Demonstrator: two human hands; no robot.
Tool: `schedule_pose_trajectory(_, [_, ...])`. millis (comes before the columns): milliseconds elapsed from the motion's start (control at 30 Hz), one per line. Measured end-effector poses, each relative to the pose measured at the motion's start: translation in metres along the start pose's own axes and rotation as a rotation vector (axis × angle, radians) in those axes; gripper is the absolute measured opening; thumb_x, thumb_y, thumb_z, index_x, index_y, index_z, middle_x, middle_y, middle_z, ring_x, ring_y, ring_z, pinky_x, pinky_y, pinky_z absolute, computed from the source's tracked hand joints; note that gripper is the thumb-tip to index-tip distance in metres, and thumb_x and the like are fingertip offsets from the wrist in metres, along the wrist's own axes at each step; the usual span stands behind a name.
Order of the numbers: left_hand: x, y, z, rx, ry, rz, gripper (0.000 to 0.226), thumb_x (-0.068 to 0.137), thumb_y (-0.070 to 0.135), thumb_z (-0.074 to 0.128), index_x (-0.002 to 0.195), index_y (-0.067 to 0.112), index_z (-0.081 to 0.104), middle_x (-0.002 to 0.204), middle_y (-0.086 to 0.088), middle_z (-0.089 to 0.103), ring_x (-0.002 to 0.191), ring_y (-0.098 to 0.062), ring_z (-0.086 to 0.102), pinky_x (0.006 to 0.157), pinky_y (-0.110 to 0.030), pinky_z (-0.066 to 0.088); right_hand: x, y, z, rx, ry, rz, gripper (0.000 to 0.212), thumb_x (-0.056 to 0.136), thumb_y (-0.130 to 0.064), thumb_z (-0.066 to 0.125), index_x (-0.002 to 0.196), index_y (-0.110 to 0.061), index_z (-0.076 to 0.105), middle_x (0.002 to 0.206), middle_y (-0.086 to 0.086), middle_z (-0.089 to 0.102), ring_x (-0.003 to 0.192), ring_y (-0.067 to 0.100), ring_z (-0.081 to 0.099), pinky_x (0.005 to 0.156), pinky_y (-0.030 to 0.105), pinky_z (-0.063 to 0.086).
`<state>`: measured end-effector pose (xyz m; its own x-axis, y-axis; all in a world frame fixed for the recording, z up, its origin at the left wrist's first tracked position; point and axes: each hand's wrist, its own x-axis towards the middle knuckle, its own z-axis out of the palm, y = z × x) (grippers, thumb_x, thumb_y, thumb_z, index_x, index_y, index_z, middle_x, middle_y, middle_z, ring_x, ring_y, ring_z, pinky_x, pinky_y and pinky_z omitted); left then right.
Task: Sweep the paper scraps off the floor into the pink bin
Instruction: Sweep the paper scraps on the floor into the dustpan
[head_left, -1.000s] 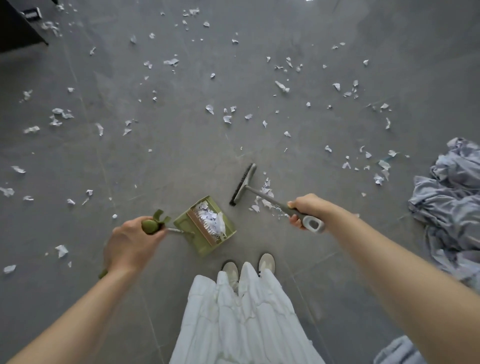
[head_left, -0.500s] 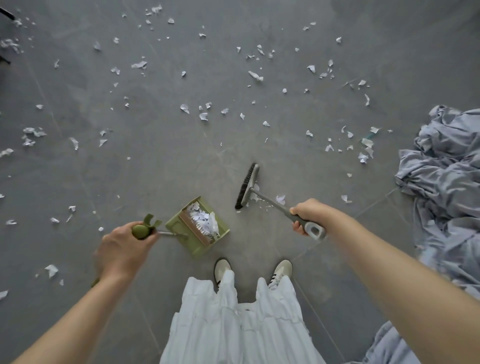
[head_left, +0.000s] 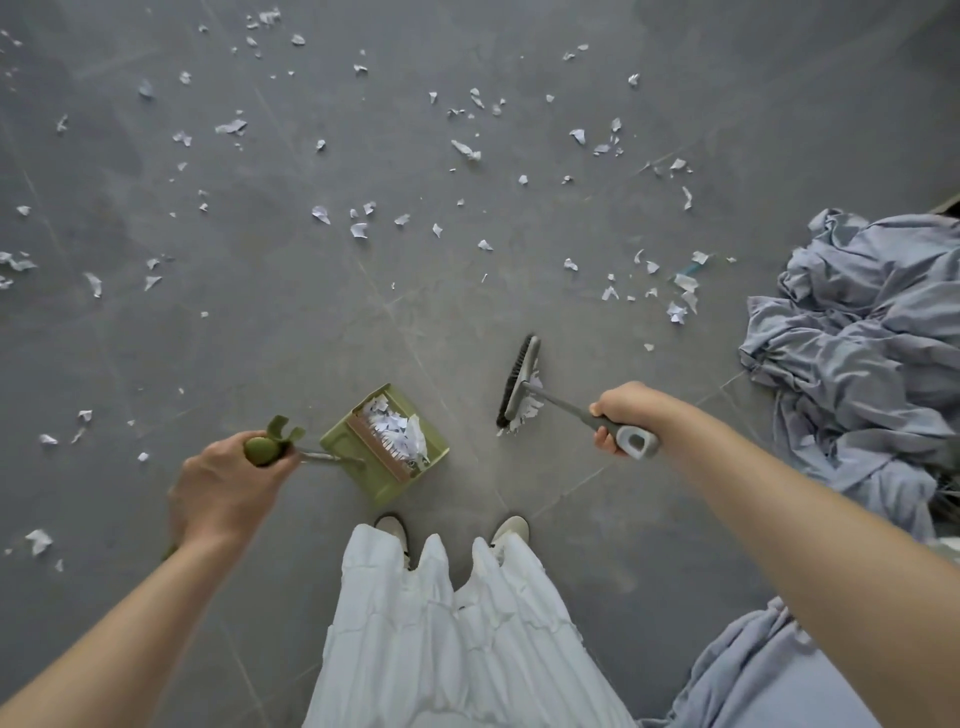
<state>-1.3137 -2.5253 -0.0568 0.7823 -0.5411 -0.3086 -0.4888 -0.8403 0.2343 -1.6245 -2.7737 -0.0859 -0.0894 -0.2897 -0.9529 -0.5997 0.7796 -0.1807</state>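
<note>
left hand (head_left: 223, 488) curled round the green top of the dustpan handle (head_left: 267, 448), fingers wrapped tight. green dustpan (head_left: 387, 447) sits on the grey floor (head_left: 260, 338) near the person's feet, just left of centre, with a heap of white scraps inside (head_left: 397, 428).

right hand (head_left: 623, 410) grips the grey brush handle (head_left: 631, 441), fingers closed round it. brush (head_left: 519, 382) head is on the floor to the right of the dustpan, apart from it, bristles facing left; a few scraps (head_left: 522, 415) lie against the head's near end.

loose paper scraps (head_left: 358, 228) scattered across the far floor, left to right: a cluster far right (head_left: 680, 306) beside the cloth pile, more at the left edge (head_left: 39, 540).

crumpled blue-grey cloth (head_left: 862, 353) heaped at the right; another fold of it (head_left: 753, 675) near the lower right corner.

white skirt (head_left: 447, 639) and two pale shoes (head_left: 511, 527) at the near centre.

pink bin is not in this view.
</note>
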Motion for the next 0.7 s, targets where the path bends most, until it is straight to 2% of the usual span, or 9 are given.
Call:
schedule_pose_trajectory(167, [-0.019, 0.033, 0.014, -0.004, -0.011, 0.042, 0.025, 0.080, 0.041, 0.077, 0.085, 0.017, 0.075, 0.080, -0.020, 0.068, 0.081, -0.043, 0.061, 0.065, -0.039, 0.042, -0.008, -0.001, -0.048, 0.124, -0.024, -0.025, 0.016, 0.101, -0.007, 0.035, 0.086, -0.006, 0.039, 0.072, 0.010, 0.040, 0.024, 0.013, 0.040, 0.031, 0.015, 0.035])
schedule_pose_trajectory(267, [-0.025, 0.047, 0.021, 0.009, -0.027, 0.075, 0.026, 0.080, 0.041, 0.076, 0.086, 0.016, 0.075, 0.082, -0.021, 0.068, 0.082, -0.043, 0.061, 0.066, -0.039, 0.043, -0.011, -0.002, -0.073, 0.215, -0.026, -0.015, 0.018, 0.103, -0.010, 0.034, 0.086, -0.006, 0.038, 0.069, 0.007, 0.039, 0.023, 0.012, 0.038, 0.030, 0.013, 0.033])
schedule_pose_trajectory(367, [-0.028, 0.059, 0.029, 0.022, -0.037, 0.117, 0.029, 0.079, 0.045, 0.076, 0.089, 0.017, 0.076, 0.084, -0.021, 0.069, 0.083, -0.043, 0.063, 0.068, -0.041, 0.046, -0.010, -0.001, -0.092, 0.241, -0.003, -0.001, 0.009, 0.102, -0.012, 0.034, 0.097, -0.006, 0.039, 0.071, 0.007, 0.039, 0.023, 0.011, 0.038, 0.029, 0.013, 0.033])
schedule_pose_trajectory(433, [-0.029, 0.066, 0.034, 0.036, -0.031, 0.154, 0.033, 0.077, 0.048, 0.075, 0.087, 0.017, 0.076, 0.083, -0.021, 0.069, 0.081, -0.044, 0.063, 0.066, -0.041, 0.046, -0.009, 0.001, -0.098, 0.187, 0.046, -0.027, 0.009, 0.101, -0.011, 0.037, 0.108, -0.007, 0.042, 0.076, 0.010, 0.042, 0.023, 0.012, 0.040, 0.030, 0.014, 0.035])
schedule_pose_trajectory(533, [-0.027, 0.078, 0.039, 0.054, -0.046, 0.190, 0.028, 0.078, 0.042, 0.078, 0.090, 0.016, 0.077, 0.084, -0.022, 0.070, 0.082, -0.044, 0.064, 0.067, -0.041, 0.046, -0.007, 0.004, -0.101, 0.064, 0.162, -0.092, 0.011, 0.097, -0.005, 0.042, 0.107, -0.006, 0.043, 0.080, 0.014, 0.046, 0.022, 0.013, 0.041, 0.032, 0.017, 0.039])
schedule_pose_trajectory(633, [-0.026, 0.088, 0.043, 0.059, -0.062, 0.219, 0.026, 0.079, 0.041, 0.077, 0.091, 0.018, 0.077, 0.083, -0.020, 0.071, 0.081, -0.043, 0.064, 0.066, -0.040, 0.045, -0.008, 0.010, -0.099, -0.100, 0.249, -0.118, 0.008, 0.093, 0.001, 0.042, 0.100, -0.002, 0.044, 0.070, 0.015, 0.047, 0.022, 0.015, 0.042, 0.032, 0.018, 0.038])
schedule_pose_trajectory(700, [-0.026, 0.095, 0.047, 0.063, -0.065, 0.225, 0.026, 0.079, 0.041, 0.077, 0.093, 0.018, 0.077, 0.085, -0.020, 0.071, 0.082, -0.043, 0.064, 0.066, -0.039, 0.044, -0.005, 0.015, -0.097, -0.342, 0.308, -0.115, 0.009, 0.089, -0.002, 0.042, 0.084, -0.002, 0.050, 0.053, 0.014, 0.053, 0.030, 0.019, 0.048, 0.036, 0.018, 0.038])
